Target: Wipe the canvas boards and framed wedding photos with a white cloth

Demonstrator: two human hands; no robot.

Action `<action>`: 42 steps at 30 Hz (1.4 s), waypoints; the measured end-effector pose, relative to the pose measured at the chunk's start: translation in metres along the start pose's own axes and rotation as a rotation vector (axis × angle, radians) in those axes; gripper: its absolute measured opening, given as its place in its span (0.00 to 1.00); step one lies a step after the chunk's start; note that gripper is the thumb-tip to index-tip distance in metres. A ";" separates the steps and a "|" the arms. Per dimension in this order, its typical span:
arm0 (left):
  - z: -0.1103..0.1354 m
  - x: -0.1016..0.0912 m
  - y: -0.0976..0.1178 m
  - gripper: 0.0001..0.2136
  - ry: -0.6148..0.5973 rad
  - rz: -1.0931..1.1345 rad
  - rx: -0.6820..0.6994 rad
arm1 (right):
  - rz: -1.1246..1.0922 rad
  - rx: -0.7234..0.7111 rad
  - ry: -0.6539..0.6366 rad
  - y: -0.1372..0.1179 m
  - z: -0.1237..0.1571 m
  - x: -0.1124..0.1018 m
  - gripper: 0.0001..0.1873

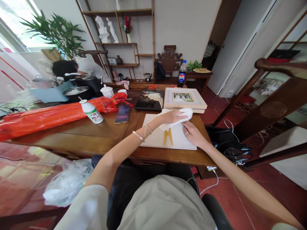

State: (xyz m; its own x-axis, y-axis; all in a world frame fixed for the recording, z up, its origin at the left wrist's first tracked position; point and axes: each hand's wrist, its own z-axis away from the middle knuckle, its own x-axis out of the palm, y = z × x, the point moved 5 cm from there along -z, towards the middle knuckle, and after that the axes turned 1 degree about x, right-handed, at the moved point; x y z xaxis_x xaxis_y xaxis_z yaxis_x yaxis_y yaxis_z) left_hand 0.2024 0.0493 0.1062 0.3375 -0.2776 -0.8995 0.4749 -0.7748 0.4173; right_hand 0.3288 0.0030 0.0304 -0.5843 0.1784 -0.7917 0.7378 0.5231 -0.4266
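Note:
My left hand (170,117) is closed on a white cloth (182,116) and presses it onto the far part of a flat white board (154,137) lying on the wooden table (96,137). My right hand (193,133) lies flat, fingers stretched out, on the board's right side. Yellow strips (168,137) sit on the board just below the cloth. Beyond the board lie a framed picture (184,98) in a pale frame and a dark picture (150,99).
A small white bottle (92,111), a phone (122,113) and a long red plastic bag (48,116) lie on the table's left. Pots, a teapot (106,91) and a cola bottle (181,74) stand further back. Another person (72,67) bends at far left. Cables and a dark bag (230,143) lie on the floor at right.

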 end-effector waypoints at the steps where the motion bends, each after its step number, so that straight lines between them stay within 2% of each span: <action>1: -0.004 0.001 0.001 0.24 -0.010 0.006 0.009 | 0.004 -0.010 -0.004 -0.001 0.000 -0.001 0.22; 4: -0.006 0.002 -0.001 0.25 -0.026 -0.041 -0.013 | 0.009 -0.013 -0.011 -0.002 0.000 -0.001 0.22; 8: 0.009 0.001 -0.018 0.26 -0.084 -0.167 -0.083 | -0.002 0.037 -0.009 0.003 0.000 0.003 0.24; 11: 0.026 0.000 -0.028 0.23 -0.047 -0.296 -0.105 | -0.011 0.057 -0.013 0.006 0.001 0.006 0.25; 13: 0.038 0.004 -0.025 0.20 -0.017 -0.411 -0.103 | -0.014 0.053 -0.010 0.007 0.001 0.007 0.25; 16: 0.055 0.021 0.001 0.17 -0.031 -0.556 -0.057 | -0.027 0.027 -0.016 0.007 0.001 0.006 0.26; 19: 0.080 0.044 0.046 0.15 -0.043 -0.621 0.010 | -0.058 0.004 -0.041 0.007 0.002 0.005 0.28; 22: 0.108 0.062 0.085 0.12 0.000 -0.670 0.039 | -0.081 0.034 -0.044 0.010 0.003 0.004 0.30; 24: 0.123 0.069 0.102 0.12 0.025 -0.677 0.091 | -0.088 0.046 -0.048 0.011 0.003 0.004 0.31; 26: 0.129 0.070 0.106 0.12 0.035 -0.659 0.110 | -0.094 0.047 -0.055 0.011 0.003 0.005 0.31; 29: 0.120 0.061 0.089 0.12 0.025 -0.608 0.053 | -0.090 0.053 -0.048 0.011 0.003 0.005 0.29; 33: 0.092 0.039 0.040 0.14 0.029 -0.550 -0.039 | -0.082 0.027 -0.025 0.010 0.002 0.005 0.26; 38: 0.071 0.019 -0.016 0.18 0.050 -0.452 -0.036 | -0.040 0.071 -0.027 0.009 0.001 0.006 0.25; 40: 0.070 0.016 -0.023 0.17 0.052 -0.457 -0.049 | -0.028 0.087 -0.033 0.008 0.002 0.005 0.25; 42: 0.075 0.018 -0.017 0.15 0.023 -0.488 -0.055 | -0.021 0.089 -0.039 0.007 0.002 0.005 0.26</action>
State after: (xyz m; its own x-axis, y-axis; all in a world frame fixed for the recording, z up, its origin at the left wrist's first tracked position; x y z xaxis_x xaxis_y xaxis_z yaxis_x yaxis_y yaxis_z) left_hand 0.1393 0.0153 0.0731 0.0825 0.1232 -0.9889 0.6240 -0.7801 -0.0451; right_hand 0.3318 0.0062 0.0223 -0.5873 0.1346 -0.7981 0.7540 0.4495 -0.4790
